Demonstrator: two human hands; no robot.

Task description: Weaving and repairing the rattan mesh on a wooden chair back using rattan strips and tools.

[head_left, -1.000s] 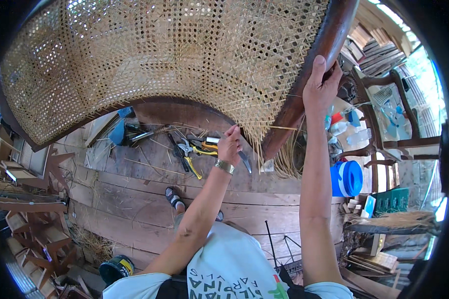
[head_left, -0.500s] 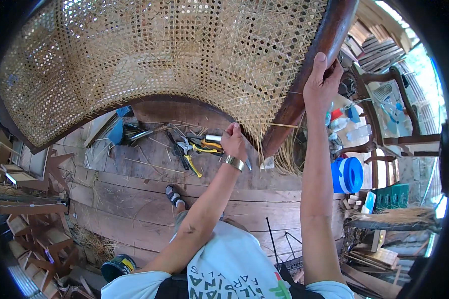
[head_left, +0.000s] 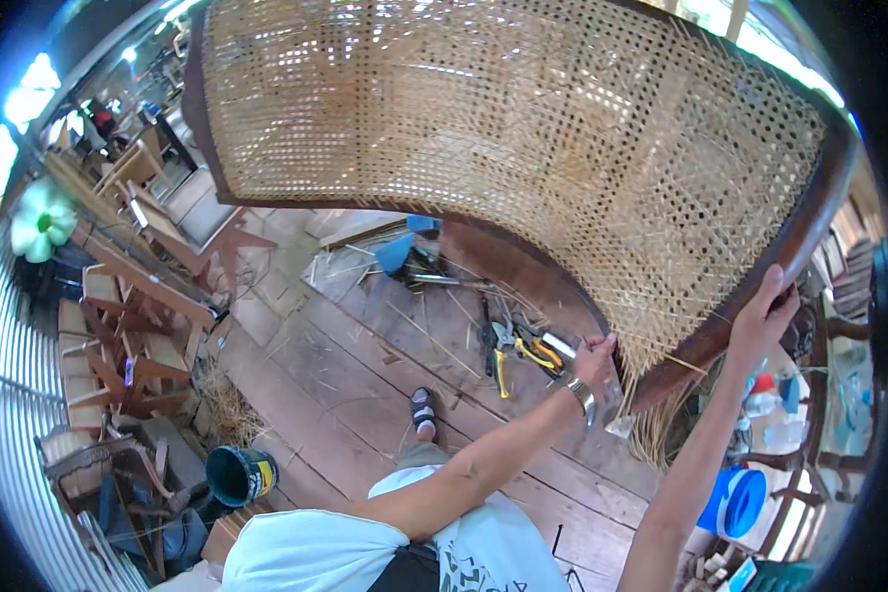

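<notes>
A large curved panel of woven cane [head_left: 523,118] in a dark wooden frame [head_left: 804,232] spans the upper part of the view. My right hand [head_left: 760,318] is wrapped round the frame's thick right-hand rail. At the lower curved edge, my left hand [head_left: 594,365] is closed on the rim near the bottom corner, its thumb at the edge and its other fingers partly hidden. Loose cane ends [head_left: 653,434] hang below that corner, and one strand [head_left: 689,363] sticks out across the rail.
Yellow-handled cutters [head_left: 503,353] and other hand tools lie beyond my left hand, near blue scraps [head_left: 395,254]. A blue container [head_left: 735,501] stands at right, a dark bucket [head_left: 239,477] at lower left. Wooden chair frames [head_left: 133,335] are stacked at left.
My view has swung leftward, so the panel, both hands and the floor tools appear further right and lower. Both hands keep their places on the frame.
</notes>
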